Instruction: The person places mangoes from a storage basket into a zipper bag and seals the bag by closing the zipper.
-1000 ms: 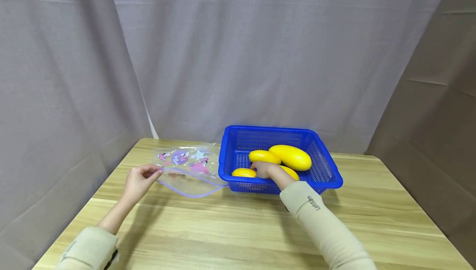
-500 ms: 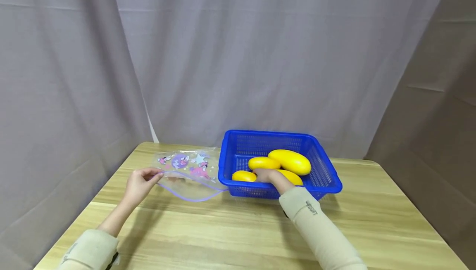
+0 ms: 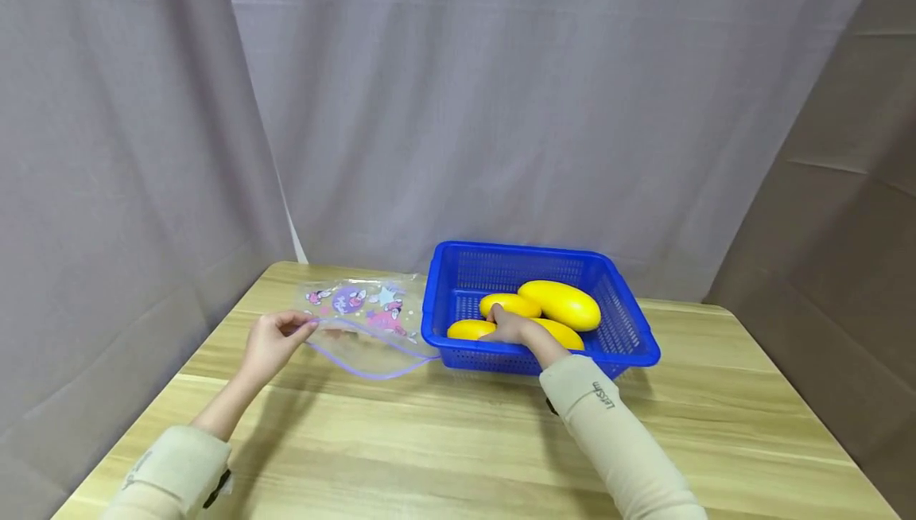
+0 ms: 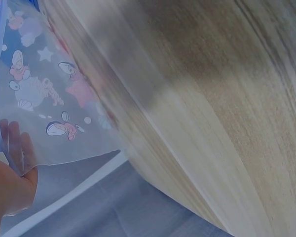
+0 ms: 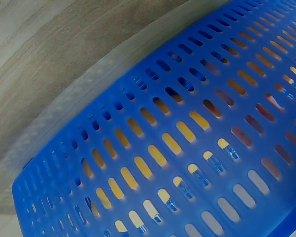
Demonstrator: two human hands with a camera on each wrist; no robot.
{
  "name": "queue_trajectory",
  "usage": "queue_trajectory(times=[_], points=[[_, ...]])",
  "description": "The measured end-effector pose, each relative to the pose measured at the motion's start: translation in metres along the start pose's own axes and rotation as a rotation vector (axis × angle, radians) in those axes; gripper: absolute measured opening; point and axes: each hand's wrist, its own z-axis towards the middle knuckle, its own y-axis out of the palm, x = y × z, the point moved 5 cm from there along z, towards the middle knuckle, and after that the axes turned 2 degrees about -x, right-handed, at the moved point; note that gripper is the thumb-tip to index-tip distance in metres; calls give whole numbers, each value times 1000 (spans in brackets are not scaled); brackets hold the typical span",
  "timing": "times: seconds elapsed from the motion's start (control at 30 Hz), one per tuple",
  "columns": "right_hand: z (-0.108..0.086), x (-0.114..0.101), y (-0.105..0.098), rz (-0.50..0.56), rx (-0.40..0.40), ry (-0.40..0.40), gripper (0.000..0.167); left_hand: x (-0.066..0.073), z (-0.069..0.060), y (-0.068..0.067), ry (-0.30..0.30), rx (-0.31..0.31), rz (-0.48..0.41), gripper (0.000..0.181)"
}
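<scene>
My left hand (image 3: pixel 277 339) pinches the left end of the purple-edged mouth of a clear zip bag (image 3: pixel 365 309), printed with pink and purple cartoon figures. The bag lies on the table, its mouth parted. My right hand (image 3: pixel 511 327) reaches into a blue plastic basket (image 3: pixel 540 250). Its fingers are at the right end of a small smooth yellow oval (image 3: pixel 468 330) and touch or nearly touch another yellow oval (image 3: pixel 511 304); whether they grip is unclear. A larger yellow oval (image 3: pixel 560 304) lies behind, and one (image 3: pixel 564 335) is partly under the right wrist.
The basket stands on a wooden table (image 3: pixel 401 440), its left side against or over the bag's right edge. Grey curtains (image 3: pixel 458 106) hang behind and at the left, with a brownish cloth (image 3: pixel 830 226) at the right. Slots in the basket wall (image 5: pixel 153 148) show yellow inside.
My right hand has shifted slightly within the basket, and its finger now shows above, over the middle yellow oval. The left hand still pinches the bag. The head view has tilted slightly.
</scene>
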Motion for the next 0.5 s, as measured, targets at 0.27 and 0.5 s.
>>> queue_trajectory(times=[0.27, 0.5], points=[[-45, -46, -9, -31, 115, -25, 41, 0, -1, -1, -39, -17, 17, 10], [-42, -43, -12, -30, 191, -48, 51, 3, 0, 0, -8, -11, 13, 10]])
